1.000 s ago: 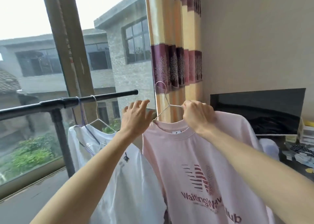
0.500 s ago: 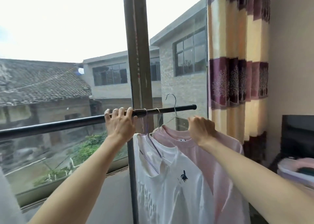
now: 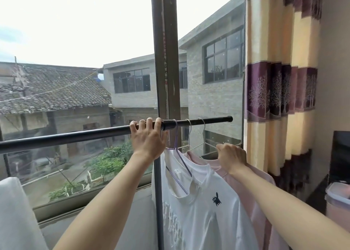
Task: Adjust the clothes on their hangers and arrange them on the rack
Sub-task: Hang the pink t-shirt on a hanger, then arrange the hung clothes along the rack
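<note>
A black rack bar [image 3: 75,137] runs across the window at chest height. My left hand [image 3: 148,136] grips the bar with its fingers curled over the top. A white T-shirt [image 3: 200,208] hangs on a purple hanger [image 3: 177,145] just right of that hand. Behind it a pink T-shirt [image 3: 253,202] hangs on a white wire hanger [image 3: 203,134], whose hook sits over the bar near its right end. My right hand [image 3: 230,159] grips the pink shirt's hanger at the shoulder. Another wire hook [image 3: 189,130] hangs between the two.
The rack's upright pole [image 3: 158,202] stands below my left hand. A striped curtain [image 3: 280,83] hangs at the right, close to the bar's end. A pale container [image 3: 338,196] sits at the lower right, and white fabric [image 3: 17,215] shows at the lower left.
The pink shirt's hanger hook went from held in the air onto the bar's right end. My left hand moved up from the shirt and gripped the bar. The view turned left.
</note>
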### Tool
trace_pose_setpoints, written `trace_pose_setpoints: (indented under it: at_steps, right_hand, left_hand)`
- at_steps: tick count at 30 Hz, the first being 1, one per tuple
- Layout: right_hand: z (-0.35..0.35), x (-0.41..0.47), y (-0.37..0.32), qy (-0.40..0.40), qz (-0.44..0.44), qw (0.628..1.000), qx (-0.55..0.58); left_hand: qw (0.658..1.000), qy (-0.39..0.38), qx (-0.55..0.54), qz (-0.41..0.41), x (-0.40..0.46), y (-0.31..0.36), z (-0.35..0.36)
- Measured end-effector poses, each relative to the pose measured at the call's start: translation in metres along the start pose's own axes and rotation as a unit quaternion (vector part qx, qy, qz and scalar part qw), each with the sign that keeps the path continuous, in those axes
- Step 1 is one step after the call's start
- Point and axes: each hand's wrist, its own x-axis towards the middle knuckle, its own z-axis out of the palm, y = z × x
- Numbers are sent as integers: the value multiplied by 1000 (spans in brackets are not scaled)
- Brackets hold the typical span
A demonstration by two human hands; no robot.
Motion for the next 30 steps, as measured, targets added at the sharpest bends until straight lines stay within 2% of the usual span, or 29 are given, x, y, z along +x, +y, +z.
trace_pose_setpoints:
  at_steps: [8,12,20,24,30]
  right_hand:
    - [-15,0,-8,-45,11,999,20]
    - [-21,-7,-15,-63,26,995,71]
    - [-54,-33,-45,-43,-15,989,141]
    - [-77,-58,-70,-79,-37,978,188]
    - [-81,-112,-106,-143,-58,958,243]
  left_hand:
    - [1000,5,-3,10,-1,-1,0]
    - [1000,2,1,16,-6,-1,0]
    - [997,-65,-28,43,-17,-4,-20]
    - [993,-82,-71,44,-44,-17,-52]
    - [989,-130,-68,17,-98,-46,-99]
